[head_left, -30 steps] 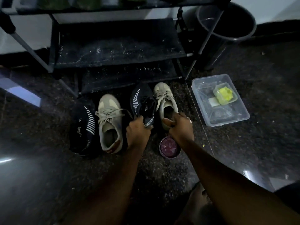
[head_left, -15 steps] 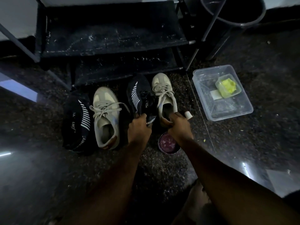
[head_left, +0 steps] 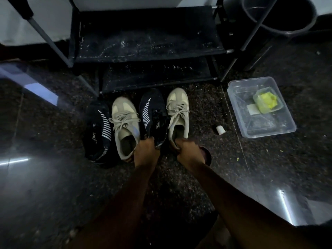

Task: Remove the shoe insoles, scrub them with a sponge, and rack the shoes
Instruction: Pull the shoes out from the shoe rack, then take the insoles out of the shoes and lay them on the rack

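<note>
Shoes stand in a row on the floor [head_left: 53, 177] before the rack [head_left: 147, 45]. Left hand [head_left: 146, 152] is clamped on the dark knit shoe [head_left: 152, 114] at its heel collar; right hand [head_left: 190, 153] pinches the beige sneaker [head_left: 177, 112] heel. Both look light; the knit upper seems floppy, so the firmer heel is the best hold. Insoles likely thin, bendy.

A dim, dark speckled stone floor [head_left: 53, 194] with streaks of glare meets a pale wall [head_left: 45, 24] behind.
</note>
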